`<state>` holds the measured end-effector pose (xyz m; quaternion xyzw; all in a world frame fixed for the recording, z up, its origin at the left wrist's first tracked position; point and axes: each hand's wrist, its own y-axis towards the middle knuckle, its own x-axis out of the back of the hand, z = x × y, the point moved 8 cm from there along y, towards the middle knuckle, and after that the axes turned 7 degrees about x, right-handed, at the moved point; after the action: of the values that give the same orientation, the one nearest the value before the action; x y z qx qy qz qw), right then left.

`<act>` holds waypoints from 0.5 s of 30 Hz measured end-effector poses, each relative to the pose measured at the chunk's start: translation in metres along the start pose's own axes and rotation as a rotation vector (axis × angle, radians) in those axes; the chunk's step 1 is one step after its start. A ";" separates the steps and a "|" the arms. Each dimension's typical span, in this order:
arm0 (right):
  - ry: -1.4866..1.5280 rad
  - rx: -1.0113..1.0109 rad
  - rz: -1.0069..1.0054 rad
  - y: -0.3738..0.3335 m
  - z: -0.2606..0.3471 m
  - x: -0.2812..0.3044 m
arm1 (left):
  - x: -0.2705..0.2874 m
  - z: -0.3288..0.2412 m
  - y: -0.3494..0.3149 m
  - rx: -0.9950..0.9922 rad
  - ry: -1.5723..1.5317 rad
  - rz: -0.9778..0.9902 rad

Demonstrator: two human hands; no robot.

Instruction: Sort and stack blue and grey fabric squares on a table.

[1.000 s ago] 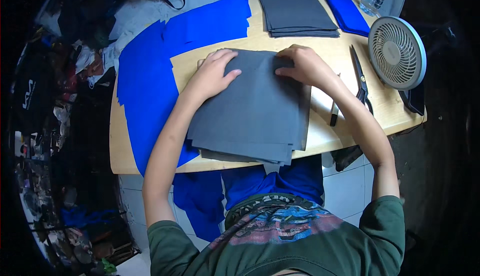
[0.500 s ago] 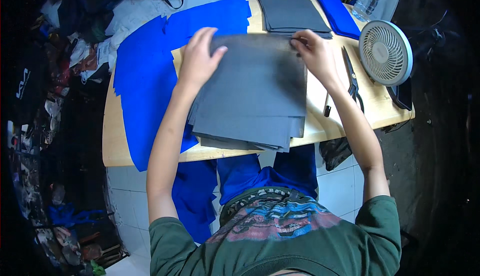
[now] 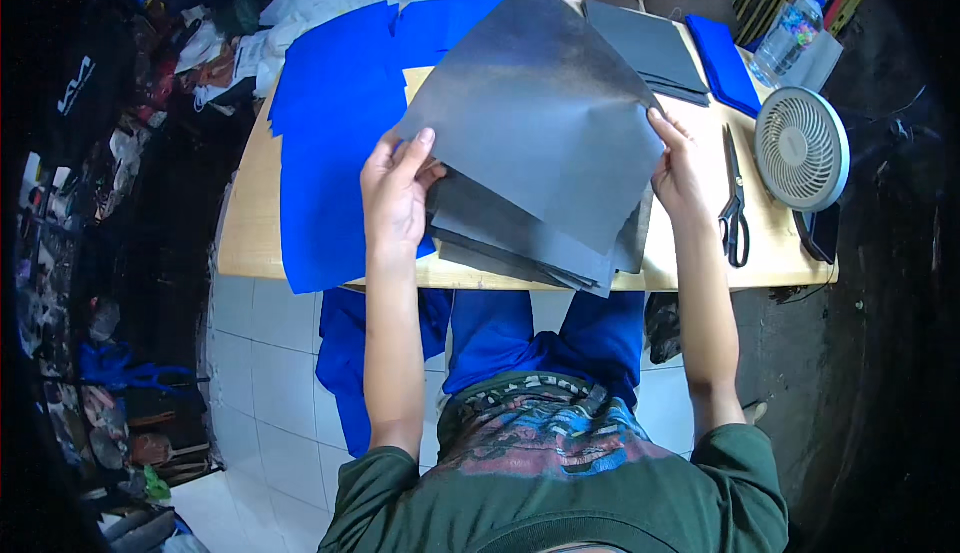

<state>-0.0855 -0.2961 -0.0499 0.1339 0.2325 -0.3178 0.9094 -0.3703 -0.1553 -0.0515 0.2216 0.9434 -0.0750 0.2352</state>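
A dark grey sheet (image 3: 545, 118) is held up, tilted and turned askew, above the table. My left hand (image 3: 398, 188) grips its left edge, thumb on top and fingers beneath. At the right corner my right hand (image 3: 675, 158) pinches the same sheet. Under it lies a stack of similar grey sheets (image 3: 510, 248), partly hidden and reaching the table's near edge. Whether the material is fabric or thin leather-like stuff I cannot tell. Left of my left hand, blue fabric pieces (image 3: 340, 153) lie flat.
On the wooden table (image 3: 250, 223) are black scissors (image 3: 735, 203) and a round fan (image 3: 802, 148) at the right. Another grey stack (image 3: 645, 48), folded blue fabric (image 3: 722, 65) and a water bottle (image 3: 788, 41) stand at the far right. Blue fabric (image 3: 345, 373) hangs below the near edge.
The top grey sheet has been lifted off the stack and turned. My left hand moved nearer and now grips its edge; my right hand moved slightly right and nearer. The view shifted a little.
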 end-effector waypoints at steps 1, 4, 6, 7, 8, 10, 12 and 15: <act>0.035 -0.031 -0.014 -0.002 -0.006 0.002 | -0.003 -0.001 -0.003 -0.001 -0.002 -0.002; 0.033 -0.058 0.018 -0.020 -0.016 -0.004 | -0.017 0.000 -0.012 -0.030 -0.211 0.017; -0.224 -0.019 -0.001 -0.044 -0.011 -0.024 | -0.008 0.001 -0.008 -0.089 -0.151 -0.114; -0.364 0.008 0.081 -0.047 -0.005 -0.026 | -0.007 0.004 -0.004 -0.100 -0.116 -0.156; -0.395 -0.006 0.128 -0.052 -0.007 -0.025 | -0.003 0.004 -0.003 -0.058 -0.074 -0.199; -0.435 -0.014 0.157 -0.049 -0.004 -0.018 | 0.009 -0.002 0.002 -0.070 -0.145 -0.139; -0.732 0.006 0.253 -0.036 0.004 -0.016 | 0.035 -0.022 -0.007 -0.047 -0.129 -0.105; -1.215 0.455 0.083 -0.019 0.027 0.003 | 0.083 -0.041 -0.015 -0.017 -0.155 -0.099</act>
<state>-0.0867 -0.3228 -0.0297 0.1283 -0.4016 -0.3428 0.8395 -0.4597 -0.1267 -0.0550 0.1663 0.9327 -0.0957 0.3054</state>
